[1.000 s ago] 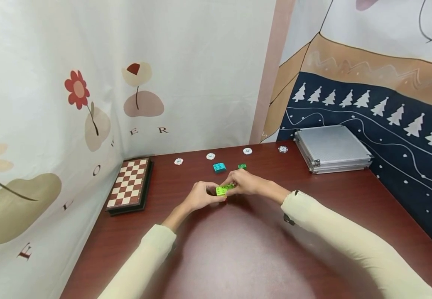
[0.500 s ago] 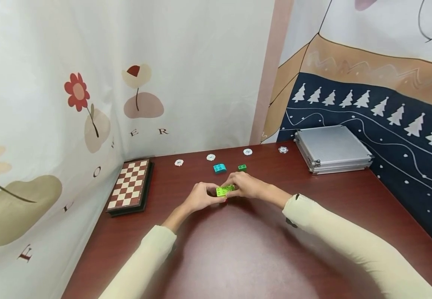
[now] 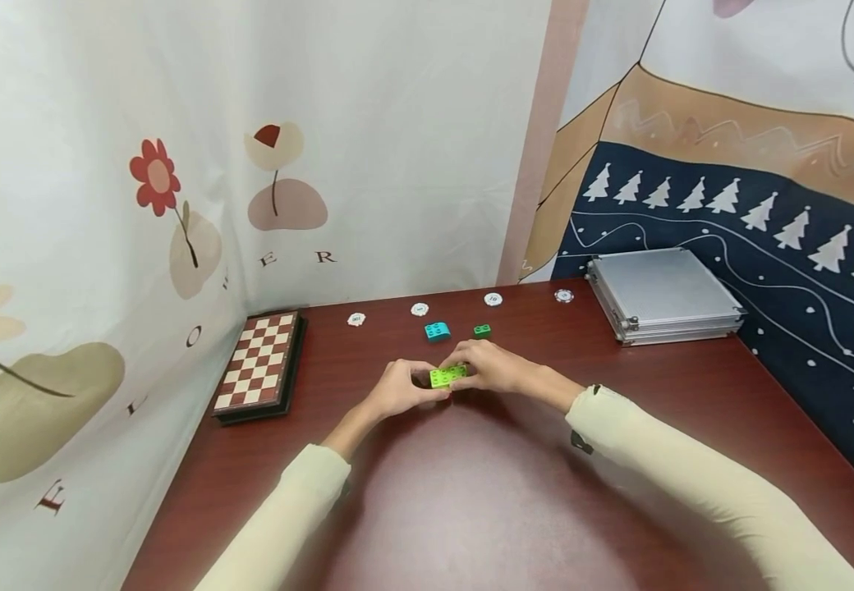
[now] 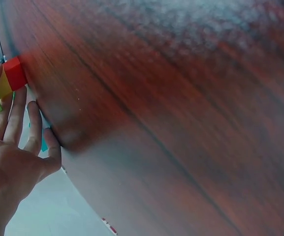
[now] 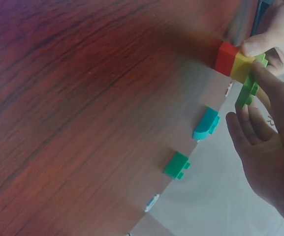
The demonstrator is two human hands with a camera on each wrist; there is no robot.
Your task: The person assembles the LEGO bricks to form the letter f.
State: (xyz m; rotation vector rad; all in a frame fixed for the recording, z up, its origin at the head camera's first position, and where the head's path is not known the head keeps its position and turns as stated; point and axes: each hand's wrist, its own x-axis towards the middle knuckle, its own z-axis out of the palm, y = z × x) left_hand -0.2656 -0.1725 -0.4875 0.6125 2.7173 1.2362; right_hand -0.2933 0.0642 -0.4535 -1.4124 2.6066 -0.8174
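At mid-table, a small stack of toy building bricks stands between both hands. A red brick (image 5: 225, 58) is at the bottom, a yellow brick (image 5: 241, 68) above it, and a longer lime green brick (image 3: 447, 377) tops them, jutting out past the yellow one on the right. My left hand (image 3: 397, 387) grips the stack from the left, its thumb at the yellow and red bricks in the right wrist view. From the right, my right hand (image 3: 489, 367) pinches the lime green brick between thumb and fingers. Fingers partly hide the stack in each view.
Just behind the hands lie a teal brick (image 3: 438, 331) with a rounded side and a small green brick (image 3: 482, 331). Several poker chips (image 3: 420, 309) line the table's back. A chessboard box (image 3: 259, 365) sits at left, a silver case (image 3: 663, 291) at back right.
Both hands keep their hold at nearly the same spot. More of the lime green brick's right end and studs show between the fingers now. The head view has shifted slightly.
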